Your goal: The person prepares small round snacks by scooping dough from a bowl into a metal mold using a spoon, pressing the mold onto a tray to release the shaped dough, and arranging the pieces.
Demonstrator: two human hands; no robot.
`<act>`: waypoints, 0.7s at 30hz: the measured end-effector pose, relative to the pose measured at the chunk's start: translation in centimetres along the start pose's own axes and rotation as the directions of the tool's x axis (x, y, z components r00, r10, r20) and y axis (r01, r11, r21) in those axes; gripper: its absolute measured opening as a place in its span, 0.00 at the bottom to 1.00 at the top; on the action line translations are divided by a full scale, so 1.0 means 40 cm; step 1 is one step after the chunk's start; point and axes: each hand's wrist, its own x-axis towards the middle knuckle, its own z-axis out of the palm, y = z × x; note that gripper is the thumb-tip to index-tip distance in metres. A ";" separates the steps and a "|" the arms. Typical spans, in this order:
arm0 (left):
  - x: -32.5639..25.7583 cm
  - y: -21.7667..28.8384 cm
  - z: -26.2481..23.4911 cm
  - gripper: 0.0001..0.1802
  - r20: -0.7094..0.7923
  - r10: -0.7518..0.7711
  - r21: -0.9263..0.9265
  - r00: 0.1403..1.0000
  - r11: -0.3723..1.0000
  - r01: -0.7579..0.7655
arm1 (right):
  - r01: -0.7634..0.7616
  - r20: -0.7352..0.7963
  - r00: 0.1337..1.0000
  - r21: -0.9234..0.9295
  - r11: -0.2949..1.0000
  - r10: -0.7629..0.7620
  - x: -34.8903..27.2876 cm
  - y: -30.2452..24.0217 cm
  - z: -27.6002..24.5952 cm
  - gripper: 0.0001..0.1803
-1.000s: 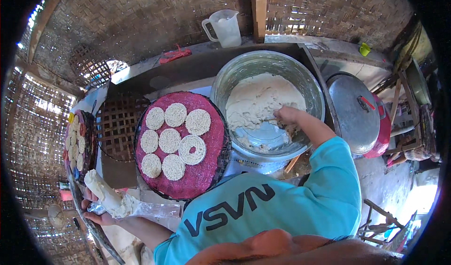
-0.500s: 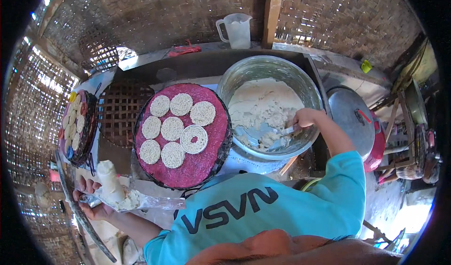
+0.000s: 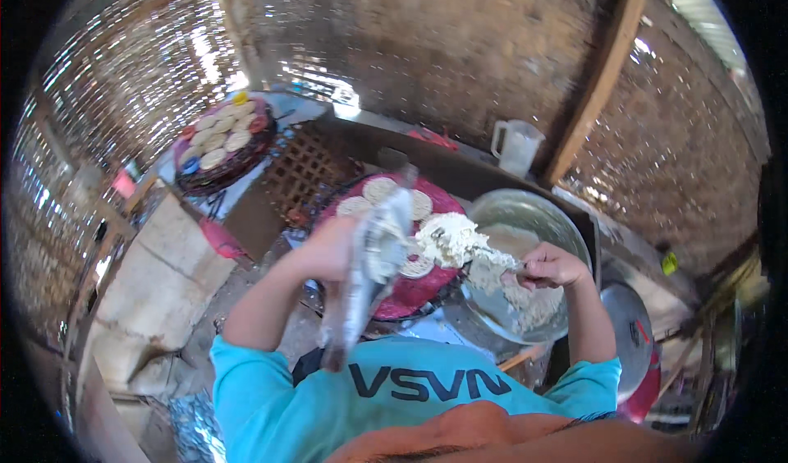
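Left hand (image 3: 331, 249) grips long grey tool (image 3: 373, 254) over pink tray (image 3: 404, 297) | axis runs outward from shirt (image 3: 279, 418), far end leaning right | right hand (image 3: 548, 266) clasps dough-laden utensil (image 3: 502, 259), pointing left from basin (image 3: 533, 207) to tray

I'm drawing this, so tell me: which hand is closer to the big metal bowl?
Right. The person's right hand is above the metal bowl; the left hand is off to its left, near the pink tray.

Worn on the head, the camera looks down and forward, close above the blue shirt (image 3: 328, 401). Its wide, round view takes in the basin (image 3: 525, 207) and the woven wall (image 3: 476, 69) behind.
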 end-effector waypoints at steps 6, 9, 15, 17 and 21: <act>0.029 -0.039 0.036 0.22 -0.086 0.179 0.299 0.980 0.943 -0.146 | 0.167 -0.043 0.920 -0.855 0.492 -0.389 0.062 -0.198 0.054 0.18; 0.020 -0.062 0.051 0.25 -0.089 0.079 0.442 0.993 0.896 -0.032 | 0.007 -0.031 0.832 -0.998 0.067 -0.554 0.090 -0.316 0.154 0.14; 0.049 -0.105 0.053 0.21 -0.239 0.118 0.294 0.964 0.955 -0.044 | -0.224 0.354 0.622 -0.775 -0.591 -0.699 0.153 -0.261 0.337 0.19; 0.052 -0.138 0.045 0.23 -0.263 0.165 0.318 0.951 0.945 -0.077 | -0.275 0.431 0.580 -0.695 -0.664 -0.691 0.136 -0.266 0.335 0.19; 0.004 -0.161 -0.016 0.25 -0.261 0.004 0.224 0.965 0.973 0.056 | -0.280 0.098 0.454 -0.928 -0.246 -0.886 0.021 -0.325 0.272 0.14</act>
